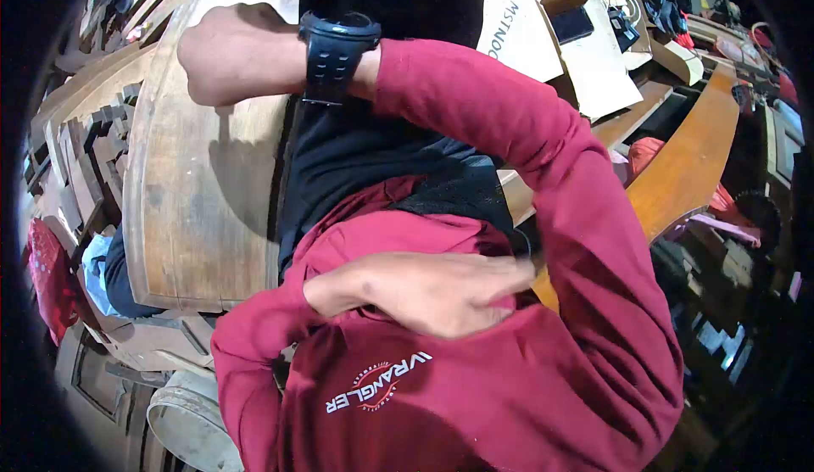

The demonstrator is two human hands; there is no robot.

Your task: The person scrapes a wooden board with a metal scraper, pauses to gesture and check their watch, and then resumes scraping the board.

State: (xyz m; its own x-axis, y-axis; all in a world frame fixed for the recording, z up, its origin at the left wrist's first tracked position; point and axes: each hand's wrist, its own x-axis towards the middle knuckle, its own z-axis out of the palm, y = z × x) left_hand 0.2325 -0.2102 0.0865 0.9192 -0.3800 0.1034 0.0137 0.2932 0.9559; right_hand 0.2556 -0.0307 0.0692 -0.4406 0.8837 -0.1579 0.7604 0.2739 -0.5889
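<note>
Closest to the lens is the red sweatshirt (pixel 509 404), its white printed logo upside down because the wearer is looking down their own chest. The left hand (pixel 424 290) lies on it with the fingers straight, together and pointing across the body. It lies spread flat and grips nothing, and that flatness seems to be what presses the loose folds of cloth against the chest. The right arm crosses above it, bent sharply at the elbow, so the sleeve rides back from a black wristwatch (pixel 335 52). Beyond the strap the right hand (pixel 237 56) is curled into a fist with its back to the camera. Whether anything sits inside the fist cannot be told. It hangs over a broad, worn wooden panel (pixel 203 192), and the shadow it casts lower down the board suggests it is raised off the wood rather than leaning on it. Between the panel and the sweatshirt runs a dark garment (pixel 373 158). Further out, carved wooden pieces (pixel 80 158) are stacked on edge at the left, probably to save room. Opened cardboard boxes (pixel 593 56) crowd the cluttered surface at the top, a curved orange-brown board (pixel 687 158) leans at the right, and a pale bucket (pixel 182 425) stands low on the left.
</note>
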